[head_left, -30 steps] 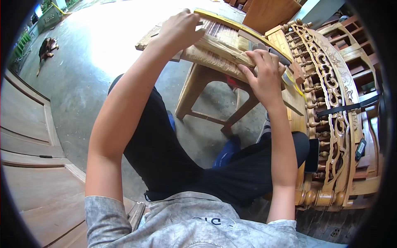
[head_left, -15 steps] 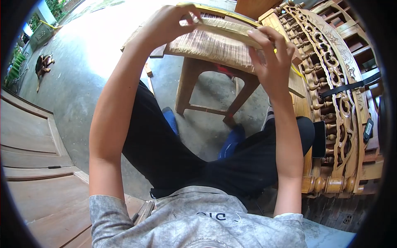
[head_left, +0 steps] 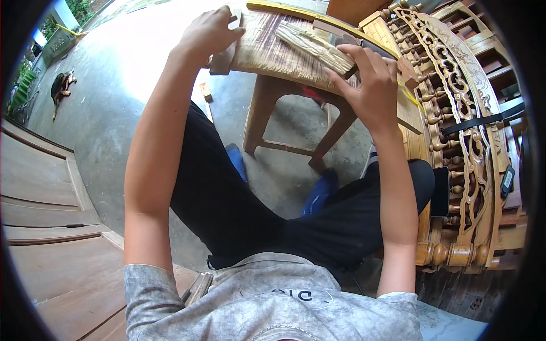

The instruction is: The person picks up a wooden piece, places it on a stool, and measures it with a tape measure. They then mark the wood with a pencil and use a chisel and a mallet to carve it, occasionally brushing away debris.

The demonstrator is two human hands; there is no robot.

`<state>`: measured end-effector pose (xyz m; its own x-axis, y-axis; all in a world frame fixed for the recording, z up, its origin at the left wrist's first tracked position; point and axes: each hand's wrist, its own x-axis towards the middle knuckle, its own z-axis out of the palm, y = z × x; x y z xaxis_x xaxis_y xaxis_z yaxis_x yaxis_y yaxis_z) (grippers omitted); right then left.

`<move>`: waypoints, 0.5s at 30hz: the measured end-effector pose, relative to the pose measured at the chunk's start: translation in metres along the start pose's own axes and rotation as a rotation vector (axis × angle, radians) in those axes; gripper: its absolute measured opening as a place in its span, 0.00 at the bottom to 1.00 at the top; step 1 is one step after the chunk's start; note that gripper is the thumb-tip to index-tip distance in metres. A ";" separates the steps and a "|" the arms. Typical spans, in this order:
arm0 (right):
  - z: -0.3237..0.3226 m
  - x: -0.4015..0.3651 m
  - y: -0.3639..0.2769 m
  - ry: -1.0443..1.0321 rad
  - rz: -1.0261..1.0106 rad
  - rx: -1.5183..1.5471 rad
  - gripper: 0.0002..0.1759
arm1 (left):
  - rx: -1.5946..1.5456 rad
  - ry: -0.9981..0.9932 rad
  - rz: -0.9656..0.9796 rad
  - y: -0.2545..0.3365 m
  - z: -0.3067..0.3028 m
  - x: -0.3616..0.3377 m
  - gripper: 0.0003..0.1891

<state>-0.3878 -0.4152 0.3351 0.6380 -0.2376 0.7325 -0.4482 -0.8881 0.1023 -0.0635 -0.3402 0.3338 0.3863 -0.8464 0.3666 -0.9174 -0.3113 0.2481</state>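
Note:
A pale carved wood strip (head_left: 311,48) lies slantwise over the streaked wooden top of a small bench (head_left: 264,54). My right hand (head_left: 372,71) is at the strip's right end, its thumb and fingers curled round that end. Over the bench's left end, my left hand (head_left: 215,33) has its fingers closed on a pale flat piece (head_left: 235,21), partly hidden by the fingers. Beneath that hand, a smooth brown block (head_left: 223,61) sits at the bench's left edge.
Carved wooden furniture (head_left: 469,131) with turned spindles stands at the right. Wooden panels (head_left: 45,176) lie at the left. A dog (head_left: 61,91) rests on the concrete floor. A yellow-edged strip (head_left: 296,11) runs along the bench's back, and a dark phone (head_left: 439,191) is by my right knee.
The carved strip has come down from between both hands onto the bench top. My left hand has let go of it, moved left, and closed on the flat piece.

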 end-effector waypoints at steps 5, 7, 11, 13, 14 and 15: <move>0.023 -0.007 -0.007 -0.034 0.051 -0.123 0.27 | 0.083 -0.070 -0.100 0.004 -0.004 -0.005 0.37; 0.033 -0.005 0.000 0.061 -0.023 -0.088 0.29 | 0.090 -0.065 -0.091 0.004 -0.004 -0.006 0.38; 0.010 0.004 0.033 0.058 0.160 -0.053 0.28 | 0.040 0.190 0.053 0.000 0.012 -0.002 0.28; -0.005 0.003 0.061 0.006 0.293 -0.097 0.26 | -0.196 0.161 0.219 0.009 0.015 0.005 0.20; -0.010 -0.001 0.073 -0.042 0.363 -0.163 0.27 | -0.244 0.264 0.420 0.013 0.021 0.005 0.16; -0.015 -0.003 0.083 -0.089 0.434 -0.232 0.27 | -0.257 0.254 0.441 0.021 0.029 0.013 0.17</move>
<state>-0.4369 -0.4824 0.3514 0.4080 -0.6073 0.6817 -0.8051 -0.5914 -0.0451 -0.0804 -0.3703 0.3174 0.0117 -0.7317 0.6815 -0.9566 0.1903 0.2208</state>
